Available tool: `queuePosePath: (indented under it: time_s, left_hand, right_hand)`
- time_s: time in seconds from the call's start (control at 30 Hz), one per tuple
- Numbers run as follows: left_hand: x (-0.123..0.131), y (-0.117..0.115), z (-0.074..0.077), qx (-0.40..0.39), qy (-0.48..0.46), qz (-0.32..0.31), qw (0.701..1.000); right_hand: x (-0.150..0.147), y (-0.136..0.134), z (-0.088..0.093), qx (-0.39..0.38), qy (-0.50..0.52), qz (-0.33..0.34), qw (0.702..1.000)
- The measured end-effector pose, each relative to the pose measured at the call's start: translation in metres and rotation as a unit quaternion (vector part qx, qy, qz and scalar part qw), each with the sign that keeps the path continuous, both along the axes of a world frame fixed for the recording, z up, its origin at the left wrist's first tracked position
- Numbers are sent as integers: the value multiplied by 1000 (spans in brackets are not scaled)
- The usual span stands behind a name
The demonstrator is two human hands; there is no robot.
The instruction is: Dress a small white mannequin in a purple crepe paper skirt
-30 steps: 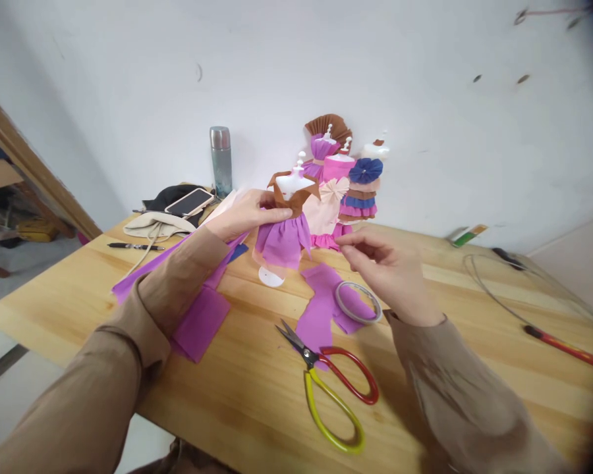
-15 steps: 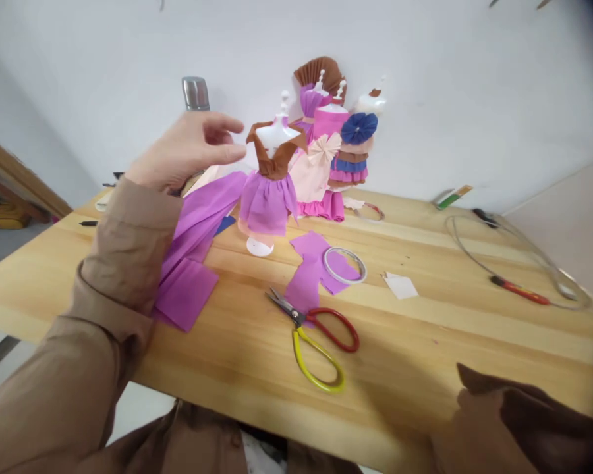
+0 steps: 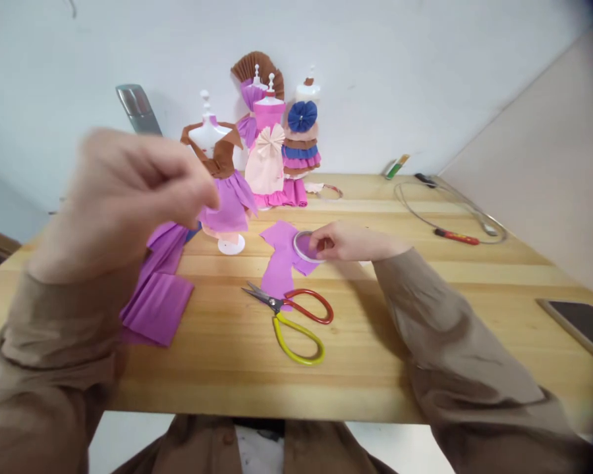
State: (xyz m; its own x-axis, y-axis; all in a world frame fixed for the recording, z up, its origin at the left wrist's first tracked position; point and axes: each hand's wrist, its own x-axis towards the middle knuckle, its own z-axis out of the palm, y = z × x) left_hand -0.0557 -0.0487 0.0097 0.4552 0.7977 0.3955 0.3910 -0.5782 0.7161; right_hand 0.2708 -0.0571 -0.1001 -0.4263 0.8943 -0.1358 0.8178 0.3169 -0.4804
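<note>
Right hand: fingers pinched narrow at the right rim of the tape roll; firm hold cannot be confirmed. Left hand: curled, blurred, contents cannot be told. Roll lies flat on purple cloth, opening upward; round, no long axis. Risks: adhesive could drag the cloth; a left-hand knock could topple the upright dress stand, long axis vertical.

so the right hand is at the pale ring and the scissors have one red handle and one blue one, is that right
Not quite: the head view shows the scissors' second handle is yellow, not blue. The other is red, and the right hand is at the pale ring.
</note>
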Motion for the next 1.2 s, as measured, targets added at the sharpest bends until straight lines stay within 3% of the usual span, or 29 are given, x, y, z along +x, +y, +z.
queuePosePath:
  time_s: [0.1, 0.17, 0.3, 0.43, 0.6, 0.7, 0.8, 0.9, 1.0, 1.07, 1.13, 1.2]
  left_hand:
    - [35, -22, -22, -37, 156, -204, 966]
    - [52, -27, -48, -15, 275, -259, 926]
    - [67, -31, -101, 71, 402, -276, 870]
    - [69, -36, -124, 93, 446, -258, 852]
    - [71, -36, -129, 80, 438, -227, 866]
    - [76, -29, -125, 63, 384, -195, 900]
    - [84, -20, -112, 46, 265, -140, 953]
    - [92, -14, -97, -39, 94, -97, 990]
    - [96, -15, -86, -172, -48, -96, 979]
    - [96, -17, -84, -215, -105, -99, 966]
    - [94, -19, -86, -173, -146, -87, 970]
    - [92, -19, -91, -58, -165, -58, 983]
  right_hand:
    - [-1, -6, -24, -16, -16, 8, 1000]
    - [0, -4, -29, -16, -24, 6, 1000]
    - [0, 3, -29, -16, -34, 7, 999]
    - [0, 3, -27, -6, -40, 4, 999]
    - [10, -3, -6, 29, -24, -36, 999]
    - [17, -12, 12, 39, 14, -49, 998]
    - [17, -21, 25, -2, 145, -44, 989]
    - [14, -28, 31, -46, 266, -29, 962]
    - [10, -32, 35, -58, 308, -10, 949]
    - [7, -35, 39, -58, 322, -2, 945]
    - [3, -39, 43, -59, 321, 6, 945]
    - [-4, -44, 48, -54, 309, 14, 949]
